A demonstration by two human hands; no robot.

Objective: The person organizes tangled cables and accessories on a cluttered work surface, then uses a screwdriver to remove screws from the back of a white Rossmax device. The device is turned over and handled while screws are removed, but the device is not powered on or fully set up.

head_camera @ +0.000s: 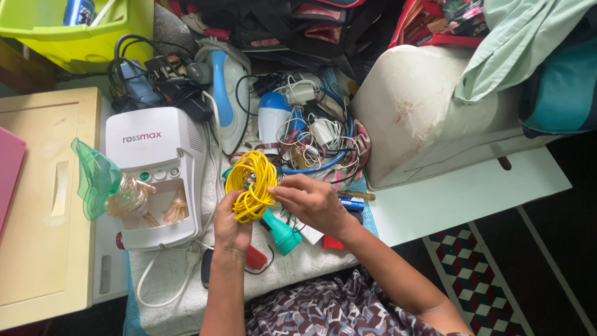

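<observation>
Here, both hands meet over a cluttered table, gripping a coil of yellow cord point(250, 185). The left hand point(231, 225) is closed around the lower end of the coil, fingers wrapped about the gathered loops. The right hand point(313, 202) pinches the coil's right side between thumb and fingertips. The coil is held just above a pale towel point(186, 280), over a teal plastic piece point(283, 235) and a small red object point(255, 257). To the left sits a white nebuliser machine point(155, 171) with a green face mask point(94, 177) and clear tubing beside it. Behind the coil lie a white and blue iron point(225, 87), a small blue and white device point(272, 118), and a tangle of cables point(317, 140).
</observation>
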